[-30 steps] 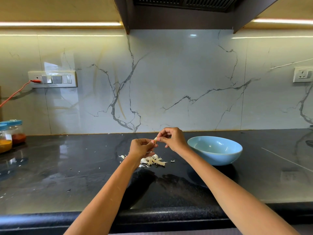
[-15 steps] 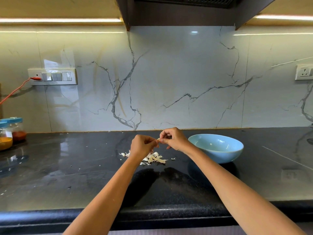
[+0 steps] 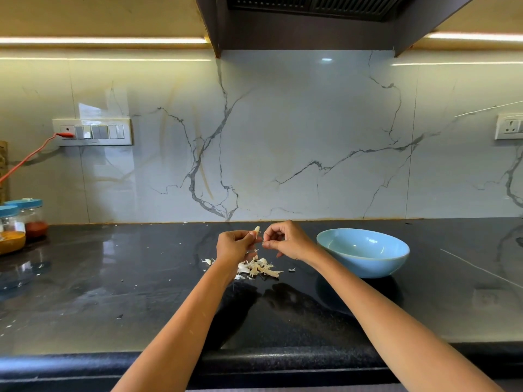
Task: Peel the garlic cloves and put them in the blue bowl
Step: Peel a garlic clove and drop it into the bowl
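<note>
I pinch the garlic clove (image 3: 256, 230) at its lower end with the fingers (image 3: 250, 236) of my left hand (image 3: 235, 247), its pale tip poking up, held in the air above the desk (image 3: 113, 292). My right hand (image 3: 285, 241) sits just beside it, thumb and forefinger closed together close to the clove (whether they hold a scrap of skin I cannot tell, it is too small). Directly below the clove lies a heap of papery peels (image 3: 257, 268) on the dark desk. The blue bowl (image 3: 363, 251) stands to the right of the clove, near my right wrist, and looks empty inside. Far to the left of the clove, by the wall, two blue-lidded spice jars (image 3: 19, 222) stand together.
</note>
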